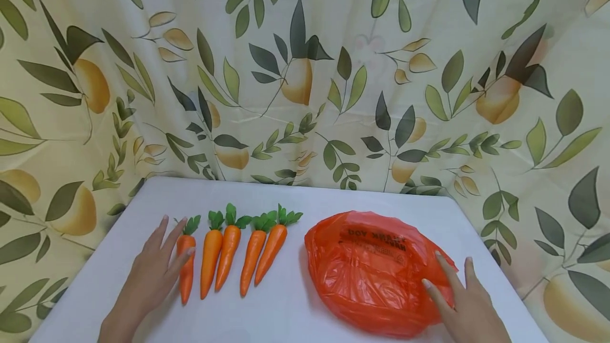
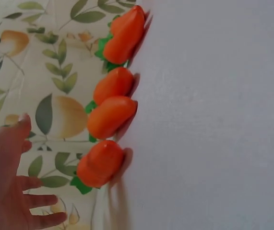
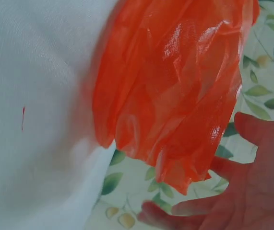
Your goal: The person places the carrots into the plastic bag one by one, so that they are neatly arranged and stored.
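Several orange carrots (image 1: 231, 250) with green leafy tops lie in a row on the left half of the white table, tops toward the back. My left hand (image 1: 151, 271), fingers spread, hovers by the leftmost carrot (image 1: 186, 266) and overlaps its edge in the head view; nothing is held. In the left wrist view that hand (image 2: 12, 182) stays apart from the carrots (image 2: 110, 117). A crumpled red plastic bag (image 1: 376, 274) with dark printing sits on the right half. My right hand (image 1: 472, 306) spreads its fingers at the bag's right edge, fingertips right at the plastic (image 3: 175, 91).
The white table (image 1: 281, 316) has its back edge close to a curtain (image 1: 305, 136) printed with leaves and yellow fruit. White tabletop shows between the rightmost carrot (image 1: 271, 253) and the bag. A small red mark (image 3: 23, 118) shows on the white surface in the right wrist view.
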Motion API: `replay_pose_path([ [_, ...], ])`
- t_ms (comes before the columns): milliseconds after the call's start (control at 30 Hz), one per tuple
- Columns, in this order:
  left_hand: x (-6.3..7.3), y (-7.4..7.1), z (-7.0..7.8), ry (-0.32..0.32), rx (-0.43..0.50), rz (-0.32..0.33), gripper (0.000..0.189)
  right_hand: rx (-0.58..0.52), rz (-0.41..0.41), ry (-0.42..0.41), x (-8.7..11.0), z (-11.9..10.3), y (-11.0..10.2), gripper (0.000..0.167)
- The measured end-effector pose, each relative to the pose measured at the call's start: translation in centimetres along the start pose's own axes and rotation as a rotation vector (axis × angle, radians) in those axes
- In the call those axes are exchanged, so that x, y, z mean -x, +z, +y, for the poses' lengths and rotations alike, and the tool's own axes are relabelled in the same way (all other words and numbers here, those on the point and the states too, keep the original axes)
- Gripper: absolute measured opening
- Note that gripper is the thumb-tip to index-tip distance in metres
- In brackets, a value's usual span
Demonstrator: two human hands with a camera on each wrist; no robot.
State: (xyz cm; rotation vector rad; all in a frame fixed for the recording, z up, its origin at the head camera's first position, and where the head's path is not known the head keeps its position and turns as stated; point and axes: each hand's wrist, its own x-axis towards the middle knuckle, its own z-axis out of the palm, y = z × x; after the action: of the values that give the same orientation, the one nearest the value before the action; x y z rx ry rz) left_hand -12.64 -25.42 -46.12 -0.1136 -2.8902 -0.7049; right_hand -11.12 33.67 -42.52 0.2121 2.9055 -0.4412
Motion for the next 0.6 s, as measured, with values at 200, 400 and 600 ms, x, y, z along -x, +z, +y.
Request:
replay_pose_path([
  [200,-0.8,0.4,-1.3,-0.053,0.165,-0.019,0.065,-0.237,-0.116,0.018,-0.3,0.2,-0.3,0.088],
  [400,-1.0,0.5,-2.3,-0.072,0.275,-0.021,0.063,-0.339,-0.147,0.035,-0.4,0.5,-0.1,0.086],
  [600,-1.5,0.8,-2.9,-0.152,0.455,-0.103,0.066,-0.405,-0.158,-0.007,-0.7,1.6,0.3,0.070],
])
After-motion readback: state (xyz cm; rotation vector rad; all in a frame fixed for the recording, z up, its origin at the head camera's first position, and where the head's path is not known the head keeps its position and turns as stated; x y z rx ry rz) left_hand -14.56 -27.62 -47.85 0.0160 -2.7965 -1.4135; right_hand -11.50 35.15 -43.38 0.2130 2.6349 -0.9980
